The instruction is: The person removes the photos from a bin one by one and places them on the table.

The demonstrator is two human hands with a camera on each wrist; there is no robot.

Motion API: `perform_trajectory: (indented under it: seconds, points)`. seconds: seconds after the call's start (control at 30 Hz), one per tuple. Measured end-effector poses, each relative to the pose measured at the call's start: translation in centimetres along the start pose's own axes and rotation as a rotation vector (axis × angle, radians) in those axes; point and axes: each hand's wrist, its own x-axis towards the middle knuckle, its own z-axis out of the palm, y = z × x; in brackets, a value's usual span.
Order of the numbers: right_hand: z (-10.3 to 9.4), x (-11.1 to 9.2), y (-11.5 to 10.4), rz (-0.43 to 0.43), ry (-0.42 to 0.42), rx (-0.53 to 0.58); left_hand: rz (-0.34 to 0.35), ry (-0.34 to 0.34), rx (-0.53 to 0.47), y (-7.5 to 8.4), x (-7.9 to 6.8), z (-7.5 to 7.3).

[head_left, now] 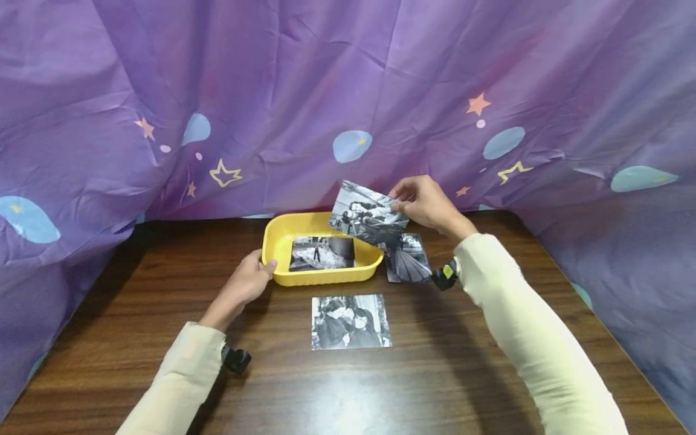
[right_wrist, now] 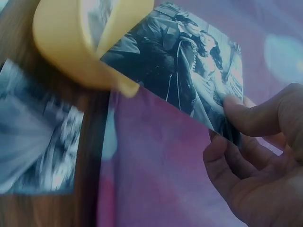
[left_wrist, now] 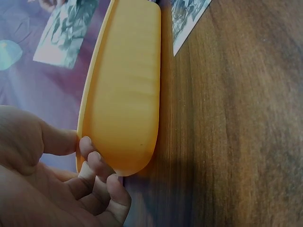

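My right hand (head_left: 426,202) pinches a black-and-white photo (head_left: 365,212) by its edge, thumb on the printed face. The photo is tilted and held over the right end of a yellow tray (head_left: 326,278). In the right wrist view the held photo (right_wrist: 184,66) shows figures seated close together. My left hand (head_left: 249,279) grips the tray's left end, with the thumb at the rim in the left wrist view and the fingers curled by the tray wall (left_wrist: 123,94). Inside the tray lies another photo (head_left: 322,253) of a standing figure.
Right of the tray a photo (head_left: 409,266) lies on the dark wooden table (head_left: 163,260), partly overlapped by the held one. Another photo (head_left: 351,322) of two people lies in front of the tray. A purple curtain (head_left: 304,90) with stars hangs behind the table.
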Motion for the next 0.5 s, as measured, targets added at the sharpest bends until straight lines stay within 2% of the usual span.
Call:
perform_trajectory:
  seconds: [0.33, 0.5]
  points:
    - [-3.8, -3.4, 6.5, 0.111, 0.048, 0.058, 0.008, -0.005, -0.003, -0.1, -0.1, -0.1]
    - [-4.8, -5.3, 9.1, 0.218, 0.065, 0.117, 0.003, -0.007, 0.011, 0.1, -0.1, 0.0]
